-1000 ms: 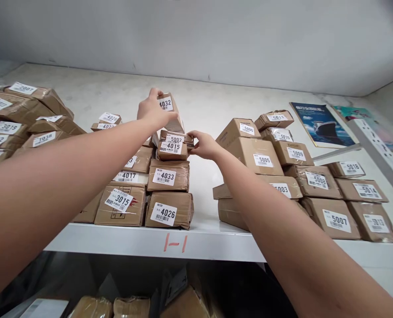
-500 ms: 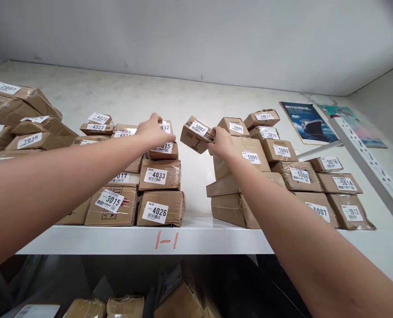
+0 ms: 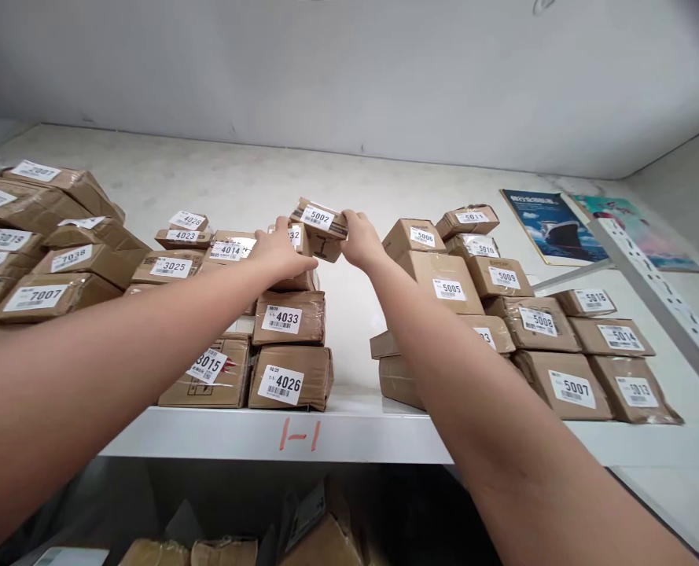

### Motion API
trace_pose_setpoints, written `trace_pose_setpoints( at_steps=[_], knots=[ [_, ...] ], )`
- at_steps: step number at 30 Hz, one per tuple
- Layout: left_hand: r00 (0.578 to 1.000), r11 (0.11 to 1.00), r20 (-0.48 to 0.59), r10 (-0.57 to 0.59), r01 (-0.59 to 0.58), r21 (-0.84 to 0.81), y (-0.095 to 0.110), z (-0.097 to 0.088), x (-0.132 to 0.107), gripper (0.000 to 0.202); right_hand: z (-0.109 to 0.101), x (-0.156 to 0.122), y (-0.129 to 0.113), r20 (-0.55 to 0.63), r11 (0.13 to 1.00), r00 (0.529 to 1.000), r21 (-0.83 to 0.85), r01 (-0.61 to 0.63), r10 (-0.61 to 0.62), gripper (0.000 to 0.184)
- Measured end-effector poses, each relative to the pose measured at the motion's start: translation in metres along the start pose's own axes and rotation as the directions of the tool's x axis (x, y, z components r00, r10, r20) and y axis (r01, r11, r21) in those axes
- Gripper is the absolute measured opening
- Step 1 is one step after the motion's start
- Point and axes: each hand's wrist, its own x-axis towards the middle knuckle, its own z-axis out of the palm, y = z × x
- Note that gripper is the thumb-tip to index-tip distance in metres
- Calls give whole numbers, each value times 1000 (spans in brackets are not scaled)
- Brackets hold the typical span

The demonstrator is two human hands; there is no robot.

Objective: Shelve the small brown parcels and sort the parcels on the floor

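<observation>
My right hand (image 3: 361,240) grips a small cardboard box (image 3: 327,244) labelled 5002 by its right end. The box is tilted and held up beside the top of the middle stack, overlapping a box (image 3: 298,236) whose label ends in 32. My left hand (image 3: 275,253) is at that stack's upper front, fingers apart and thumb stretched to the right, seemingly touching the boxes there. It partly hides the box ending in 32 and the one below. Under them sit box 4033 (image 3: 290,318) and box 4026 (image 3: 293,385).
A white shelf (image 3: 355,436) marked 1-1 carries the stacks. To the right stand box 5005 (image 3: 448,291), box 5006 (image 3: 423,237) and several others; more boxes, such as 7007 (image 3: 36,297), pile up at left. A white upright (image 3: 664,291) and posters (image 3: 553,226) are at right.
My right hand has carried box 5002 leftward, away from the right stacks, to the top of the middle stack. My left hand stays at that stack, its fingers slightly shifted. The view has moved slightly.
</observation>
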Motion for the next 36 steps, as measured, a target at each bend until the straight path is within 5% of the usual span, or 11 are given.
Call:
trace_pose_setpoints(
  at_steps=[10,25,36],
  knots=[
    [997,999,-72,8,-5,42,-13,22,-14,101,38,32,-15,205,993,972,35,113,-118,71],
    [982,992,-146,123,-117,46,-34,37,-27,92,37,24,-22,185,987,983,158,-25,-4,85],
    [989,992,-94,115,-110,59,-31,38,-35,82,21,9,-36,213,998,976,-27,52,-45,74]
  ],
)
